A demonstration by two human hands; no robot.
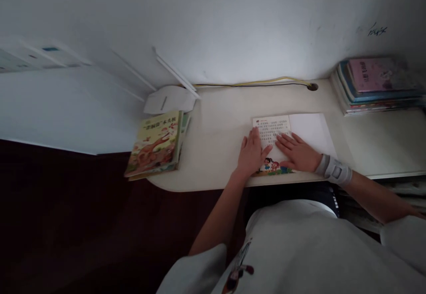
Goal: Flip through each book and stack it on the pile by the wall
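An open picture book (311, 127) lies flat on the desk, near its front edge. Its left page carries lines of print above a colourful drawing of children; the right page looks blank white. My left hand (251, 152) rests on the left side of the printed page, fingers stretched forward and thumb apart. Across the lower middle of the book lies my right hand (299, 152), palm down with fingers spread to the left. It covers part of the print and drawing. A grey band (335, 169) is around my right wrist.
On the desk's left end, picture books (156, 141) lie stacked, slightly over the edge. Behind them stands a white router (169, 100) with antennas. A yellow cable (259, 81) runs along the wall to a cable hole (313, 87). More books (369, 78) are piled at the right.
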